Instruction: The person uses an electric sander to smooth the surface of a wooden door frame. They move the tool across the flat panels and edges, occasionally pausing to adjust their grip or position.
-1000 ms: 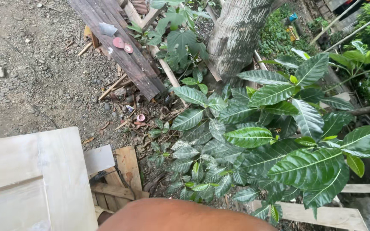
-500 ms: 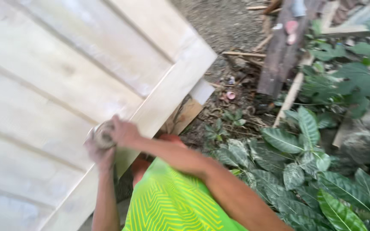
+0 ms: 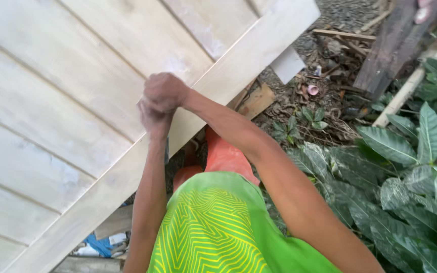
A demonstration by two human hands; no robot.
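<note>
- Work surface: a pale wooden panel (image 3: 67, 101), built of boards with grooves between them, fills the upper left and centre of the frame and runs diagonally, its framing rail ending at the upper right.
- Right hand (image 3: 165, 91): centre of the frame, fingers curled into a closed fist, pressed down on the panel just beside the framing rail.
- Left hand (image 3: 153, 119): directly below and touching the right hand, also curled shut against the panel. Whether either hand grips anything cannot be told (the knuckles hide whatever lies beneath them).
- Forearms: both rise from the bottom of the frame and meet at the hands, the right one crossing from the lower right.
- Clothing: a green garment with a yellow zigzag pattern (image 3: 203, 232) at bottom centre, orange fabric (image 3: 226, 156) just above it.
- Surroundings: broad-leaved green plants (image 3: 405, 172) at the right, a dark weathered plank (image 3: 390, 55) at upper right, wood offcuts (image 3: 256, 101) and litter on gravel near the panel's corner.
</note>
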